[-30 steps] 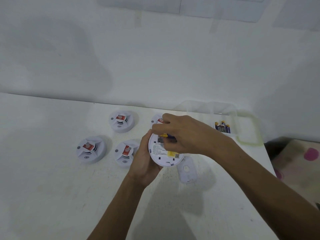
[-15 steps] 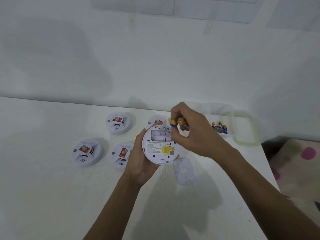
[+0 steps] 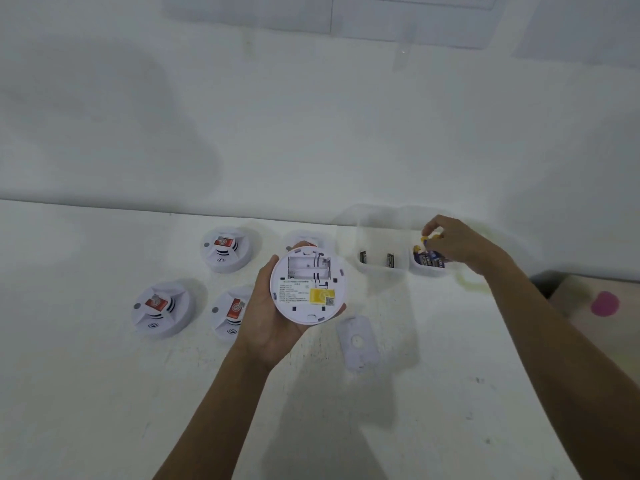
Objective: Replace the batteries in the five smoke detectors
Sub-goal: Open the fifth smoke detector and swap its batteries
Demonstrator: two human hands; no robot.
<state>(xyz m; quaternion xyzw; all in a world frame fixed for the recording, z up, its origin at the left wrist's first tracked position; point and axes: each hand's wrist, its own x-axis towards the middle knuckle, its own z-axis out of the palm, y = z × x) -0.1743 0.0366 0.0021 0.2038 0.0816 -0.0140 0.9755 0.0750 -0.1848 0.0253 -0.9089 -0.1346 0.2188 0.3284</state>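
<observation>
At the centre of the frame my left hand (image 3: 273, 320) cradles a round white detector (image 3: 307, 285) from below and from its left side, palm up, fingers curled loosely around the rim, thumb along the left edge. The detector is turned back-side up, tilted toward me, and its battery bay (image 3: 309, 267) near the top edge is open and empty; a yellow sticker (image 3: 322, 295) sits lower on the back. My right hand (image 3: 457, 244) reaches to the upper right of the frame, above the right compartment of a clear plastic box (image 3: 381, 268) standing by the wall. Its fingertips (image 3: 429, 232) are pinched together on batteries (image 3: 426, 239) with yellow ends; how many I cannot tell. More batteries (image 3: 431, 259) lie in that compartment just under my hand, and two dark ones (image 3: 376, 259) stand in the left compartment. Flat on the white table (image 3: 104, 393), just below and right of the held detector, lies the removed cover (image 3: 357, 342). Three more detectors rest face up at the left: one at upper left (image 3: 225, 249), one at far left (image 3: 160, 308), one (image 3: 231, 312) partly hidden behind my left wrist. A fifth (image 3: 306, 239) peeks out behind the held detector's top edge.
</observation>
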